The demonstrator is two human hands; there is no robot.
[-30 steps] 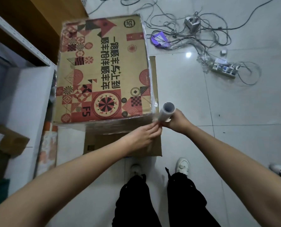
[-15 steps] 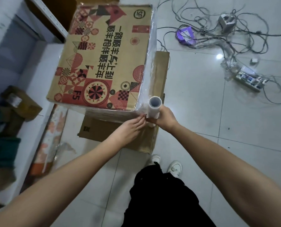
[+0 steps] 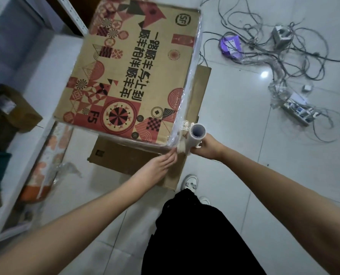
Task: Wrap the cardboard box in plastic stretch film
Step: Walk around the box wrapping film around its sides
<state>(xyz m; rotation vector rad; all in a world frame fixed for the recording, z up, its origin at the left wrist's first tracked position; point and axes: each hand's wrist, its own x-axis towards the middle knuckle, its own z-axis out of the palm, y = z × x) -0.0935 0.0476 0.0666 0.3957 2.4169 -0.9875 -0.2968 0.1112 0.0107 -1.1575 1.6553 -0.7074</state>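
**Film at the near-right corner: keep it taut, go round the right side**

Now, the cardboard box (image 3: 129,76) sits centre-frame to 12 o'clock, stacked on a flattened carton (image 3: 125,157) on the floor. Film already shines along its near and right faces, w/ the top print still bare.

Your right hand (image 3: 206,147) is closed round the lower part of the stretch film roll (image 3: 195,138), which stands near-upright just beside the box's near-right corner, open core up. Your left hand (image 3: 159,167) has fingers straight and together, tips at the film right at that corner; pressing or pinching, can't tell.

Handling, as I judge it:
- Film is thin, clingy, stretchy. It bunches into a rope if slack, as the short span between roll and corner seems to show. Keep tension even.
- Roll is stiff and light; grip the core ends, not the film face, so it spins freely.
- Box looks rigid, prob. heavy enough not to slide, but corners can cut taut film.

Room: open tile from 1 to 5 o'clock, good for walking the roll. Mind the cable tangle (image 3: 284,62) and power strip (image 3: 298,111) at 2 o'clock. At 9–10 o'clock shelving (image 3: 74,14) and a small brown box (image 3: 16,108) crowd the left face, so it's tight there.
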